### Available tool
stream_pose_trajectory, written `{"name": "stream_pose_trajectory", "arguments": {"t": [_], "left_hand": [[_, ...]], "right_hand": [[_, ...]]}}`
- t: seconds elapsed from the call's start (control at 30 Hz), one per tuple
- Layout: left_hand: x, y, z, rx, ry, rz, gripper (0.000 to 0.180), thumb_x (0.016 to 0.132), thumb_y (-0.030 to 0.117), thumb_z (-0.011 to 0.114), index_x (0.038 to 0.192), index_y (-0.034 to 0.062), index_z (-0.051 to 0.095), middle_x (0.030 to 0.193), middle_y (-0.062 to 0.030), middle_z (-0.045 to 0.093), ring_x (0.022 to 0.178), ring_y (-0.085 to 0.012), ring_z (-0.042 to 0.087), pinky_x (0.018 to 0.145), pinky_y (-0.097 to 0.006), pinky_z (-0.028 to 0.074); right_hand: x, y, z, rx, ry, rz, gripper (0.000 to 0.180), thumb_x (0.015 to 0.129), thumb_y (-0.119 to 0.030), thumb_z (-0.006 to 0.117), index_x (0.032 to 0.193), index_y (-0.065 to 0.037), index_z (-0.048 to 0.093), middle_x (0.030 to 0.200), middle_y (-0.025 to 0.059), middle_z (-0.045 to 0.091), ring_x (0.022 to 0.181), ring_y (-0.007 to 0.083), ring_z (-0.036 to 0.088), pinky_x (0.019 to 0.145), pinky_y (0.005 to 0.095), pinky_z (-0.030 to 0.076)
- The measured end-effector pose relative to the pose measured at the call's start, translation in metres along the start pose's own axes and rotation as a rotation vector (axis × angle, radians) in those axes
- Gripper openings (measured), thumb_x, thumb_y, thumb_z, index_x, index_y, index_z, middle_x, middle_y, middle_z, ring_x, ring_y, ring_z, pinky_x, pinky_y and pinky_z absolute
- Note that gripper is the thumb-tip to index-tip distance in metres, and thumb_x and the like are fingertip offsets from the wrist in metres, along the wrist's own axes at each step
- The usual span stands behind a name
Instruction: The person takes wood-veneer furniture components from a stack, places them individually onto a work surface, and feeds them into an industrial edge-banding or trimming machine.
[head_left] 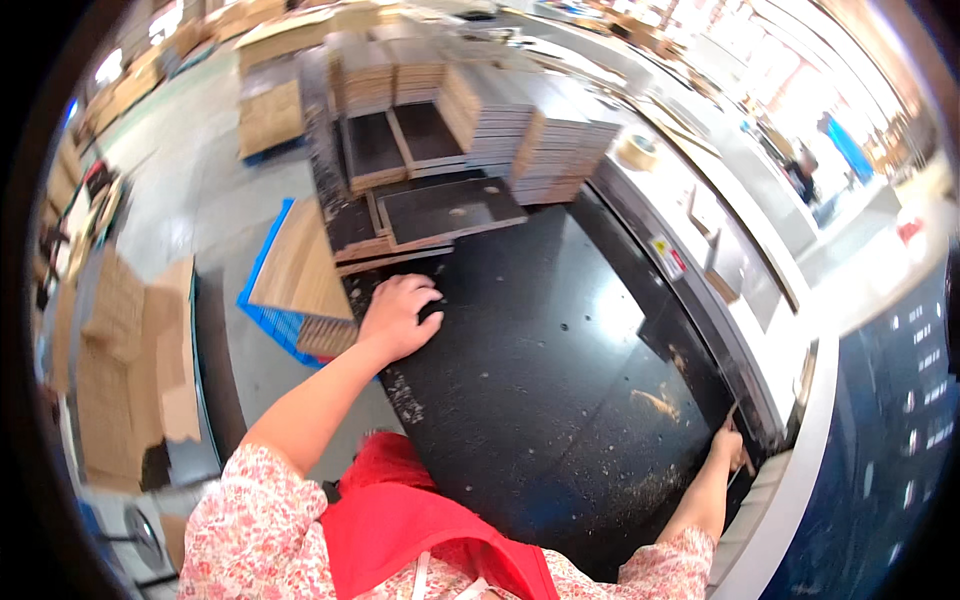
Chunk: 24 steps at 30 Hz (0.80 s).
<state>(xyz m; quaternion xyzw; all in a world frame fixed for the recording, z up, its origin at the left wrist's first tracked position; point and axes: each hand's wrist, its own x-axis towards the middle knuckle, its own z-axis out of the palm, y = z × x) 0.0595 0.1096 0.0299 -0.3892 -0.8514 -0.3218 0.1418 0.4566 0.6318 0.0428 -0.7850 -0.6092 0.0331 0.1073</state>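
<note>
My left hand [402, 315] rests on the left edge of a black, glossy work table [540, 340], its thumb apart from loosely bent fingers and nothing in it. Just beyond it lie dark panels with pale edges [450, 210]. At the table's right side my right hand [732, 446] is closed round a thin brownish strip [731, 413], whose ends stick out above and below the fingers. What kind of thing the strip is, I cannot make out. It is beside the long metal rail [690, 290] along that edge.
Tall stacks of boards [490, 110] stand at the table's far end. A pile of wood-coloured boards [300, 265] sits on a blue pallet at the left, near an open cardboard box [140, 350]. A tape roll [637, 152] lies on the white ledge beyond the rail.
</note>
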Motion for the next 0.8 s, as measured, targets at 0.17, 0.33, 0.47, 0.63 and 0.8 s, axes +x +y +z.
{"name": "stream_pose_trajectory", "arguments": {"t": [0.17,0.33,0.47,0.63,0.8], "left_hand": [[-0.004,0.002,-0.006,-0.039,0.004,-0.036,0.027,0.081,0.027,0.074,0.104,0.0127,0.07,0.121,-0.0073,0.062,0.118,-0.0321,0.054,0.102,-0.047,0.041],[-0.013,-0.006,-0.009,-0.264,0.068,-0.004,0.021,0.083,0.018,0.073,0.1,0.0069,0.069,0.104,-0.0087,0.068,0.098,-0.031,0.065,0.09,-0.043,0.05],[-0.029,0.003,-0.04,-0.406,0.326,0.039,0.028,0.082,0.014,0.073,0.108,0.0044,0.068,0.115,-0.0149,0.065,0.107,-0.0341,0.062,0.097,-0.044,0.048],[-0.027,-0.026,-0.071,-0.184,0.492,-0.137,0.06,0.085,0.026,0.074,0.135,0.0002,0.054,0.14,-0.0236,0.047,0.131,-0.0405,0.045,0.112,-0.048,0.036],[-0.028,-0.07,-0.047,-0.273,0.424,-0.488,0.094,0.088,0.042,0.074,0.156,-0.0013,0.025,0.16,-0.0265,0.027,0.148,-0.041,0.028,0.122,-0.046,0.024]], "right_hand": [[-0.019,-0.052,0.009,0.116,0.005,-0.371,0.071,0.095,-0.05,0.062,0.142,0.003,0.052,0.15,0.0303,0.044,0.134,0.045,0.048,0.11,0.0525,0.042],[-0.156,-0.184,-0.009,0.877,-0.428,-0.942,0.055,0.101,-0.023,0.064,0.138,0.014,0.048,0.126,0.0214,0.063,0.114,0.0253,0.062,0.098,0.0352,0.047],[-0.246,-0.267,-0.011,0.941,-0.509,-1.254,0.074,0.098,-0.02,0.067,0.155,0.005,0.028,0.16,0.0243,0.033,0.148,0.0337,0.036,0.116,0.0387,0.035],[-0.331,-0.338,-0.007,0.772,-0.303,-1.743,0.106,0.075,-0.029,0.086,0.154,0.008,0.026,0.167,0.02,0.018,0.154,0.0355,0.02,0.125,0.0418,0.021],[-0.379,-0.374,-0.007,0.775,-0.688,-1.552,0.104,0.082,-0.037,0.085,0.155,0.007,0.026,0.169,0.0152,0.017,0.154,0.0331,0.02,0.125,0.043,0.02]]}}
